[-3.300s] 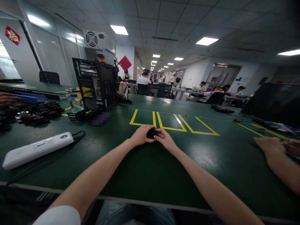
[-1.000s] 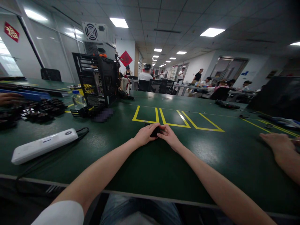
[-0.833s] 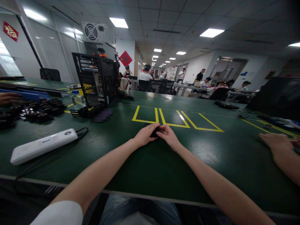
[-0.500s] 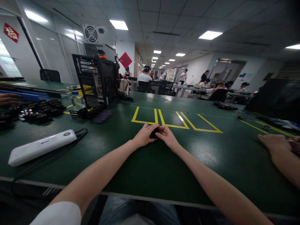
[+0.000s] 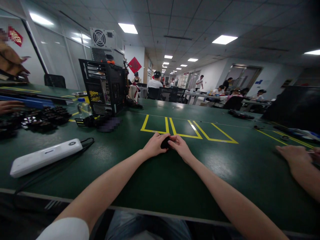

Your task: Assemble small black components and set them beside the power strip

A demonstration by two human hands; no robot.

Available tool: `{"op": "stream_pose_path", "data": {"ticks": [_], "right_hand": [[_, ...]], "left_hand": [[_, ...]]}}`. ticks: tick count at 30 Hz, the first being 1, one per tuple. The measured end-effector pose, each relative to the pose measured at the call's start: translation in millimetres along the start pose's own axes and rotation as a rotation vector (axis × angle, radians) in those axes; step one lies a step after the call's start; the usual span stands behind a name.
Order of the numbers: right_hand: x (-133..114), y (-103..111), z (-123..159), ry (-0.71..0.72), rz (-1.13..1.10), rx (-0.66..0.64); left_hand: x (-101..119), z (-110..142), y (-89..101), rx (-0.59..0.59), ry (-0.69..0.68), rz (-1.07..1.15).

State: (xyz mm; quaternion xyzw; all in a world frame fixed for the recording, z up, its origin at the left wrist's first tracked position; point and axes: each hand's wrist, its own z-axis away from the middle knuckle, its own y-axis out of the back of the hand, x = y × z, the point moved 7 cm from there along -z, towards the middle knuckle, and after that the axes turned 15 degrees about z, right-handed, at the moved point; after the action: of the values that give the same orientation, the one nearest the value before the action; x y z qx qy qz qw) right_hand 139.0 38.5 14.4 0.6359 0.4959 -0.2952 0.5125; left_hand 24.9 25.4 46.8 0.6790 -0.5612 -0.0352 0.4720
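Between my hands is a small black object (image 5: 165, 143), mostly covered by fingers, so its kind cannot be made out. My left hand (image 5: 155, 145) is closed around its left side. The fingertips of my right hand (image 5: 179, 146) press on its right side. Both hands rest low over the green table (image 5: 160, 180), just in front of the yellow tape outlines (image 5: 172, 136).
At left lie a white power strip-like device (image 5: 47, 156) with a black cable, a pile of black parts (image 5: 47, 120) and a clear bottle (image 5: 83, 108). Behind stands an open computer case (image 5: 105, 86). A co-worker's hand (image 5: 295, 155) is at right, another person's hand (image 5: 10, 106) at left.
My hands stay around the black object with hardly any movement. The whole view has shifted slightly. A person in brown has appeared at the far left.
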Motion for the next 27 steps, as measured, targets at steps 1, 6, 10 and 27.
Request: {"op": "stream_pose_path", "data": {"ticks": [1, 6, 10, 27], "right_hand": [[0, 0, 0, -0.002, 0.006, 0.0], [0, -2, 0, -0.026, 0.022, -0.052], [-8, -5, 4, 0.041, -0.007, -0.07], [-3, -3, 5, 0.055, -0.024, -0.038]], "left_hand": [[0, 0, 0.1, -0.001, 0.0, -0.001], [0, 1, 0.8, 0.001, 0.006, -0.012], [0, 1, 1.1, 0.003, 0.007, -0.014], [-4, -2, -1.4, 0.003, 0.011, -0.033]]}}
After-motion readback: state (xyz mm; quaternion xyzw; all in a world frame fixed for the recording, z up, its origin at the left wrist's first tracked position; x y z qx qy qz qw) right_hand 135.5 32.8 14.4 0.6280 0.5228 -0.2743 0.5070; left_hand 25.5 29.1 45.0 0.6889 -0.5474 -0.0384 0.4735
